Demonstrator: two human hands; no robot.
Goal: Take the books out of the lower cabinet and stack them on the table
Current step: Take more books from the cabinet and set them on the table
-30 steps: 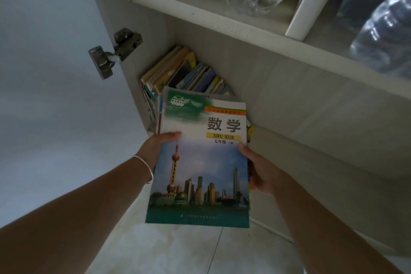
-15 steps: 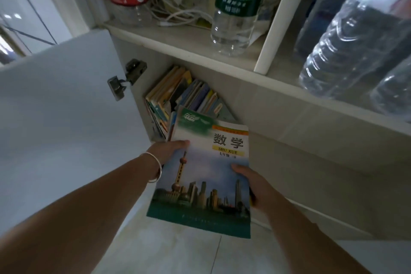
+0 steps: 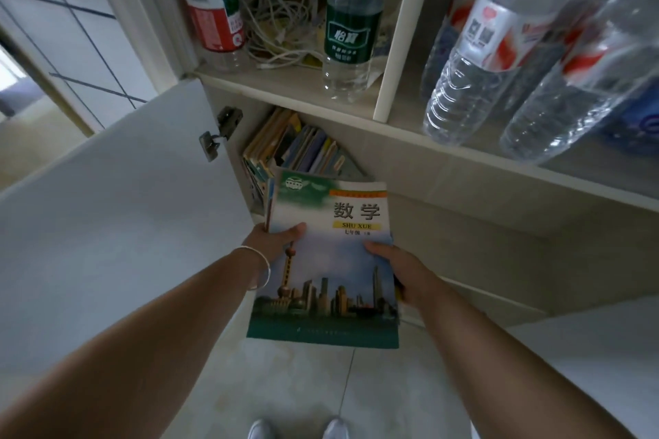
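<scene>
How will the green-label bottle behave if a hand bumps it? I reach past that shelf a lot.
The green-label bottle is tall and narrow, so probably tippy. It looks nearly empty, so likely light and easy to knock. Once down, its round body would probably roll toward the cables.

1. The math textbook had a smooth, slightly glossy paper cover.
2. The cabinet door looked matt white and smooth.
3. The hinge was dull grey metal.
4. The shelf showed a pale wood-grain laminate.
5. The water bottles were clear, ribbed plastic with glossy labels.
6. The bracelet looked like shiny metal.
7. The floor was smooth tile.
</scene>
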